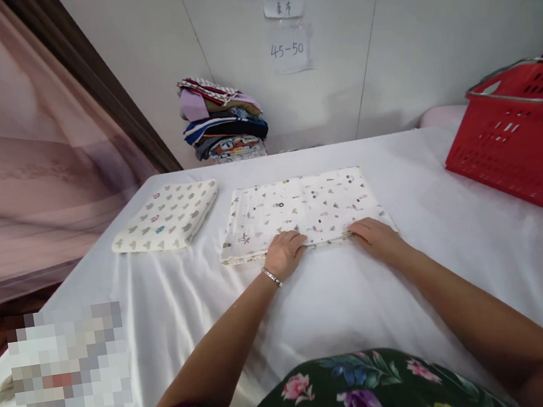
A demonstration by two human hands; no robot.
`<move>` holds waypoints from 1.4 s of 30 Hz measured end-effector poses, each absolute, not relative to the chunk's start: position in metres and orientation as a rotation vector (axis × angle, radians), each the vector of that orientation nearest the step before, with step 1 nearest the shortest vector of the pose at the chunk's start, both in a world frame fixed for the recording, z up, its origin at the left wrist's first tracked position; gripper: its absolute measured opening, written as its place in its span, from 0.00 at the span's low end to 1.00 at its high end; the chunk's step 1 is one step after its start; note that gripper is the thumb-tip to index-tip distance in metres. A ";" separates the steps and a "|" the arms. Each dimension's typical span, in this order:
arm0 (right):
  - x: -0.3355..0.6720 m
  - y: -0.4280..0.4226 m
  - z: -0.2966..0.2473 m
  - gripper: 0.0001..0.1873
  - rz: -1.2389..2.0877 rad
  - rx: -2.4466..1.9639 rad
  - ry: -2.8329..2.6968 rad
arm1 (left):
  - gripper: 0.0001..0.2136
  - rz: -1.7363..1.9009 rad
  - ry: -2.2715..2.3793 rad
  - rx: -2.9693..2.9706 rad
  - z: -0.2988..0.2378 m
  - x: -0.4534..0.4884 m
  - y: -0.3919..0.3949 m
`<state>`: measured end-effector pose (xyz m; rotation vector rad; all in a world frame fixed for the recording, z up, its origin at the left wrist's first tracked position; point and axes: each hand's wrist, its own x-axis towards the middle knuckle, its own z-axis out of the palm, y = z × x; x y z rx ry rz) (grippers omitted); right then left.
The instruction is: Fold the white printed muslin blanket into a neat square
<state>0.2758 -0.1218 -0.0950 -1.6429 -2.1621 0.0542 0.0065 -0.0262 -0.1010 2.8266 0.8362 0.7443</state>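
A white folded cloth (302, 209) with small scattered prints lies flat in the middle of the table, its layered near edge facing me. My left hand (286, 253) holds that near edge left of its middle, fingers curled over the fabric; a bracelet circles the wrist. Toward the right end of the same edge, my right hand (377, 237) grips the cloth with fingers on top. Both thumbs are mostly hidden. To the left lies a second folded cloth (169, 216), thicker and cream, patterned with grey shapes and a few coloured ones.
The table has a white cover (178, 331). At right stands a red plastic basket (525, 141) with metal handles. A stack of folded fabrics (224, 119) rises behind the table's far edge. A blurred-out item (67, 367) lies front left; a pink curtain (24, 137) hangs beyond.
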 end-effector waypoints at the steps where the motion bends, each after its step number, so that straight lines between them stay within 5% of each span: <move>1: 0.276 -0.121 -0.096 0.16 0.043 -1.648 -2.151 | 0.08 0.756 0.827 2.828 -0.102 0.007 -0.026; 21: 0.278 -0.127 -0.095 0.13 -0.048 -1.519 -2.175 | 0.09 0.599 0.718 2.964 -0.096 0.013 -0.025; 36: 0.273 -0.127 -0.088 0.09 0.331 -1.575 -1.924 | 0.08 0.640 0.790 2.581 -0.092 0.019 -0.017; 42: 0.272 -0.125 -0.098 0.08 0.248 -1.543 -1.804 | 0.05 0.738 0.910 2.556 -0.093 0.025 -0.020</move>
